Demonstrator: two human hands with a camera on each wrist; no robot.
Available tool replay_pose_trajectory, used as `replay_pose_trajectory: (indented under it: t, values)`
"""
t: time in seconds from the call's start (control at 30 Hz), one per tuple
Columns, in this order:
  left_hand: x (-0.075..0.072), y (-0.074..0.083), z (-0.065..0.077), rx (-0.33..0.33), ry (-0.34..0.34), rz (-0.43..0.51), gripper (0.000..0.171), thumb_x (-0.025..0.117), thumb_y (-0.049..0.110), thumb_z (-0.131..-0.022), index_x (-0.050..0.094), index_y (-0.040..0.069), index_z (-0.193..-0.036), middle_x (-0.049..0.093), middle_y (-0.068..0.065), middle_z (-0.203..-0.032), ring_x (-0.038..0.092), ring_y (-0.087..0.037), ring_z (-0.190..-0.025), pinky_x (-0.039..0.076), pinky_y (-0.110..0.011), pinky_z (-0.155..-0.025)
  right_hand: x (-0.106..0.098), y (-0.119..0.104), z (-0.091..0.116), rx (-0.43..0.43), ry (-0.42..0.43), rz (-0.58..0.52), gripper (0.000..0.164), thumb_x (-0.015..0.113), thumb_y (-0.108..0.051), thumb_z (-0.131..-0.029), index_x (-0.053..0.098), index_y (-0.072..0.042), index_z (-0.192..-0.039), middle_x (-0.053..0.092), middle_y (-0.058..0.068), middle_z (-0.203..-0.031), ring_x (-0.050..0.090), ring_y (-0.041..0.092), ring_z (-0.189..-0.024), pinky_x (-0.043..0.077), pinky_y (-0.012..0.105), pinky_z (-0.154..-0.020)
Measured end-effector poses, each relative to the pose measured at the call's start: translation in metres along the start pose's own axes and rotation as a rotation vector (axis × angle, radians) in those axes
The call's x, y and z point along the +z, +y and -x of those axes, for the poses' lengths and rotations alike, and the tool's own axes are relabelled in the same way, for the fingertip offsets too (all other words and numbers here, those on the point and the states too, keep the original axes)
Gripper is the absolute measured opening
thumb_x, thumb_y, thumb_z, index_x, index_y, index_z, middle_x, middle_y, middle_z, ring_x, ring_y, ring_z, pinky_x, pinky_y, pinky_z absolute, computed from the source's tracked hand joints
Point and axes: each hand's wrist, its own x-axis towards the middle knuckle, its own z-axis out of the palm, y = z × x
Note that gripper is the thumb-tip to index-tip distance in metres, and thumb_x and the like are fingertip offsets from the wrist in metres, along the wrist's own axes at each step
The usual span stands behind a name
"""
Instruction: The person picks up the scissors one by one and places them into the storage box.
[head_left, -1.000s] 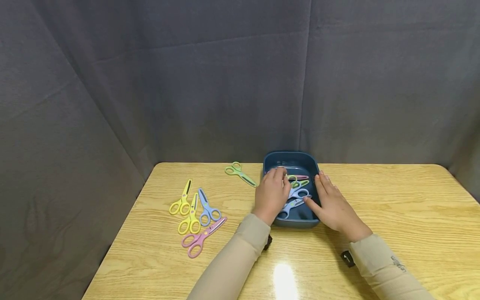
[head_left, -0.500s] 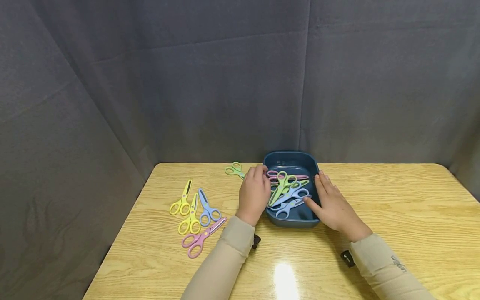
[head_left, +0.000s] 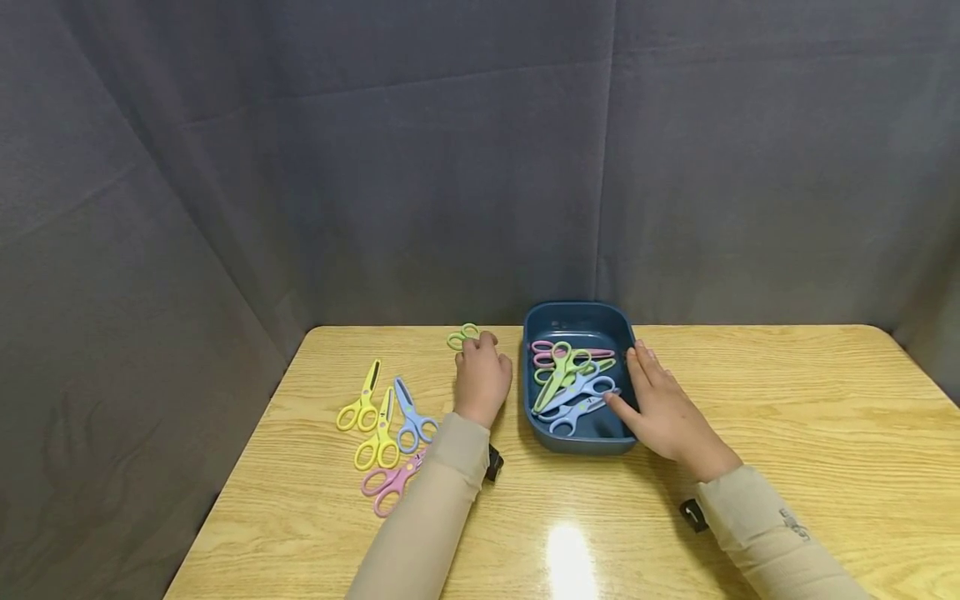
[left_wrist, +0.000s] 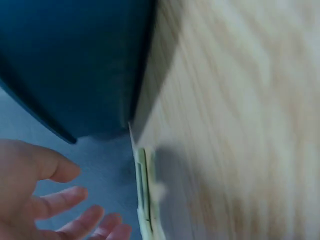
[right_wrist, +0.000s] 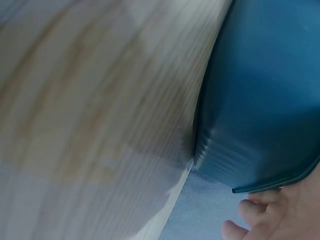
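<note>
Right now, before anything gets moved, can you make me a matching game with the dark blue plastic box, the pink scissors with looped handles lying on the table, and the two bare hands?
Column one
1. Dark blue rounded plastic box
2. Pink scissors with looped handles, outside the box
3. Bare left hand
4. Bare right hand

Column two
A. Covering part of the green scissors with round loops in the head view
B. Touching the box's right rim
C. Partly hidden behind the beige fabric sleeve
D. Between the two hands

Right pairs: 1-D, 2-C, 3-A, 4-B.

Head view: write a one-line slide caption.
Left hand near green scissors on a wooden table, right hand against a blue tray holding more scissors.
</note>
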Motion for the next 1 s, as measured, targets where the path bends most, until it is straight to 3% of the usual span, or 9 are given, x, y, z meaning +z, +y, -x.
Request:
replay_pose_trajectory:
  t: [0.2,0.37,0.67,0.9,1.0]
  values:
    - [0.002,-0.007,-0.013,-0.144,-0.068,-0.044,0.041,0.063,0.019,-0.098,0.054,-0.011,-0.125,0.056,-0.03,-0.119,0.059,-0.048,-0.1,0.051,-0.055,-0.085,0.0,0.0,-0.001,0.002,0.004,0.008,0.085,0.048,-0.048,-0.104,0.016,0.012,-0.156,0.007,0.029,-0.165,0.01,0.048,-0.151,0.015,0.061,-0.119]
    - [0.008,-0.011,-0.019,-0.236,-0.104,-0.109,0.052,0.066,0.029,-0.097,0.054,-0.011,-0.127,0.056,-0.027,-0.12,0.058,-0.044,-0.105,0.05,-0.053,-0.087,0.0,0.0,-0.001,0.005,0.0,0.008,0.087,0.046,-0.051,-0.104,0.016,0.012,-0.156,0.007,0.029,-0.165,0.01,0.047,-0.151,0.015,0.061,-0.119]
    - [0.02,-0.01,-0.027,-0.304,-0.11,-0.198,0.067,0.071,0.041,-0.094,0.052,-0.012,-0.131,0.055,-0.029,-0.126,0.055,-0.044,-0.11,0.047,-0.051,-0.09,0.0,0.0,-0.001,0.011,-0.009,0.01,0.086,0.047,-0.049,-0.104,0.015,0.011,-0.156,0.005,0.028,-0.166,0.009,0.047,-0.152,0.014,0.061,-0.119]
    - [0.025,-0.009,-0.03,-0.297,-0.071,-0.184,0.069,0.076,0.034,-0.091,0.05,-0.015,-0.132,0.051,-0.031,-0.128,0.051,-0.045,-0.111,0.044,-0.048,-0.09,0.0,-0.001,-0.002,0.008,-0.008,0.008,0.086,0.048,-0.049,-0.104,0.015,0.011,-0.156,0.006,0.029,-0.165,0.01,0.047,-0.151,0.014,0.062,-0.119]
    - [0.022,-0.009,-0.029,-0.307,-0.093,-0.177,0.068,0.075,0.032,-0.091,0.049,-0.015,-0.132,0.05,-0.031,-0.129,0.051,-0.045,-0.112,0.044,-0.048,-0.091,0.0,-0.001,-0.002,0.005,-0.008,0.005,0.086,0.047,-0.049,-0.104,0.015,0.011,-0.156,0.006,0.029,-0.165,0.01,0.047,-0.151,0.014,0.062,-0.119]
